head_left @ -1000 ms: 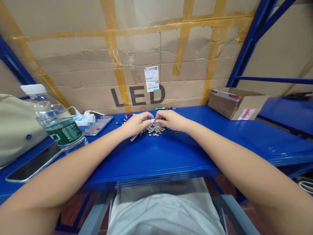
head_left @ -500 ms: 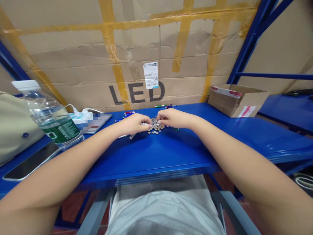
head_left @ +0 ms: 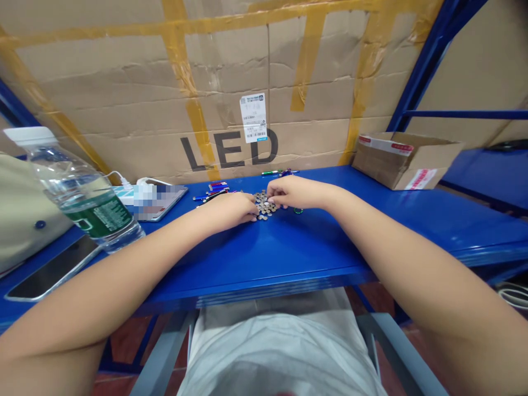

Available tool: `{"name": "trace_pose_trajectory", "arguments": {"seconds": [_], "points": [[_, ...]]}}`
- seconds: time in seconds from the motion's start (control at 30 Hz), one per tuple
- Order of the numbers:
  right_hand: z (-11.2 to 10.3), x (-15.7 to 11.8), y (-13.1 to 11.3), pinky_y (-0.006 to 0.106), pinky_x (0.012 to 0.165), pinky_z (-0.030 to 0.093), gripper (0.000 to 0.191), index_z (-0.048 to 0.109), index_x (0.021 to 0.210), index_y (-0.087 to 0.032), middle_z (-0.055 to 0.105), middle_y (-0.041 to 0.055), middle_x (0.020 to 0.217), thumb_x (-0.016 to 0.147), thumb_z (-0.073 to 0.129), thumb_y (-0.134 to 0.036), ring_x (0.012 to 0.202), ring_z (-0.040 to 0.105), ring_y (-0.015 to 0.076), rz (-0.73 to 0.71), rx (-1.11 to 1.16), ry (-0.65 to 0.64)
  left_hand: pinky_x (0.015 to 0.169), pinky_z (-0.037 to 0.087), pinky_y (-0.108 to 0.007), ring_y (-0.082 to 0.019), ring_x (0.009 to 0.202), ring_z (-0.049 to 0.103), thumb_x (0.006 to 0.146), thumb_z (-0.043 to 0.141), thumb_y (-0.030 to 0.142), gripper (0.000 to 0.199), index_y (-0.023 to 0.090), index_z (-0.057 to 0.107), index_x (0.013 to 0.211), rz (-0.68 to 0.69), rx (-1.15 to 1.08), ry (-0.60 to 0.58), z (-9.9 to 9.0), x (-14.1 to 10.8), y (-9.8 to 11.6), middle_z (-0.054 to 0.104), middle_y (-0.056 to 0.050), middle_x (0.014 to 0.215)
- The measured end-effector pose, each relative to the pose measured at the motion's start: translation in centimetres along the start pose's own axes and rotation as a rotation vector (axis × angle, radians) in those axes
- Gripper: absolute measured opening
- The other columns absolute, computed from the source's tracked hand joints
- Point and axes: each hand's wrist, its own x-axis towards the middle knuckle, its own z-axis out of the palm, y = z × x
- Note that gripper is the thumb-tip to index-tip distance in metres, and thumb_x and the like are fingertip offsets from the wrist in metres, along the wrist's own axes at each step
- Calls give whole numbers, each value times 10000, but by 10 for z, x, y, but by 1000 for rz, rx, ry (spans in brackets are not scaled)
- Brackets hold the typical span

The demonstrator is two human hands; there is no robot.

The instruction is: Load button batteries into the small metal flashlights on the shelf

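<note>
1. Head view: the left hand (head_left: 233, 210) lies half-curled, palm down, at the lower left edge of the pile, its fingertips (head_left: 252, 215) at the discs. Whether it has hold of anything is hidden.
2. The right hand (head_left: 295, 192) arches over the pile's upper right side, fingers bent downward and partly closed. I cannot tell whether it grips a disc.
3. The pile of small metal discs (head_left: 264, 202) sits between the hands, near the middle of the frame, on a blue steel shelf (head_left: 264, 258).
4. Small coloured metal tubes (head_left: 216, 190) lie just left of the pile, and a green ring (head_left: 298, 210) lies just beside the right hand.
5. At the left of the frame stand a water bottle (head_left: 86, 198) and a phone (head_left: 49, 269). At the upper right sits an open cardboard box (head_left: 402, 162), in front of a taped carton printed "LED" (head_left: 229, 151).
</note>
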Motion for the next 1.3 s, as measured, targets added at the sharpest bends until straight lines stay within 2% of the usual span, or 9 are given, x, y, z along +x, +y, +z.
{"name": "trace_pose_trajectory", "arguments": {"seconds": [0.17, 0.27, 0.37, 0.67, 0.9, 1.0, 1.1, 1.2, 1.3], "points": [[-2, -2, -1, 227, 583, 378, 108, 594, 823, -176, 654, 14, 760, 842, 498, -129, 660, 569, 119, 20, 25, -32, 664, 419, -270, -176, 798, 591, 895, 506, 241, 216, 200, 717, 879, -43, 78, 47, 2, 1, 4, 595, -68, 932], [-3, -3, -2, 230, 585, 378, 122, 598, 830, -173, 648, 17, 758, 844, 489, -122, 654, 567, 120, 31, 20, -50, 721, 434, -279, -182, 822, 587, 839, 513, 145, 209, 187, 714, 878, 6, 62, 72, 3, 0, 4, 596, -72, 946], [-5, -3, -2, 235, 595, 382, 125, 609, 827, -173, 653, 19, 768, 838, 492, -129, 664, 565, 125, 30, 4, -53, 770, 438, -275, -188, 888, 595, 788, 513, 87, 278, 199, 702, 959, 56, 3, 90, 1, -1, 0, 628, -62, 965], [-5, -4, -1, 237, 589, 388, 150, 617, 820, -172, 653, 19, 753, 822, 479, -112, 662, 562, 127, 7, -19, -38, 784, 443, -269, -181, 850, 636, 849, 548, 201, 208, 261, 698, 980, 25, -110, 120, -14, -11, -12, 698, -16, 859], [-2, -2, 2, 239, 595, 383, 136, 626, 824, -177, 666, 19, 763, 841, 493, -152, 656, 571, 125, -24, -14, -4, 889, 453, -307, -198, 984, 629, 901, 505, 226, 262, 215, 682, 1094, -42, -96, 218, -11, -11, -25, 710, -54, 1059], [0, -1, -1, 239, 630, 384, 146, 657, 848, -170, 689, 31, 823, 842, 512, -153, 706, 580, 132, -45, -53, 17, 924, 449, -327, -209, 1030, 620, 907, 487, 227, 288, 202, 673, 1126, -141, -60, 265, -5, -11, -41, 706, -62, 1106], [4, 1, -9, 239, 658, 384, 157, 678, 872, -161, 702, 44, 873, 845, 524, -148, 734, 581, 135, -55, -82, 56, 935, 450, -346, -222, 1053, 620, 899, 486, 227, 311, 184, 664, 1150, -336, -46, 321, 5, -15, -64, 699, -77, 1140], [9, 2, -19, 235, 675, 385, 164, 678, 882, -157, 707, 52, 911, 846, 521, -132, 759, 587, 135, -102, -86, 68, 920, 459, -340, -224, 1057, 624, 894, 486, 247, 311, 172, 669, 1134, -421, -111, 288, 16, -21, -83, 703, -78, 1139], [16, 3, -25, 243, 678, 382, 162, 672, 892, -165, 706, 55, 920, 854, 515, -150, 787, 595, 148, -169, -115, 83, 868, 471, -333, -228, 1002, 641, 885, 491, 264, 306, 169, 680, 1105, -465, -154, 251, 25, -25, -92, 714, -82, 1102]]}}
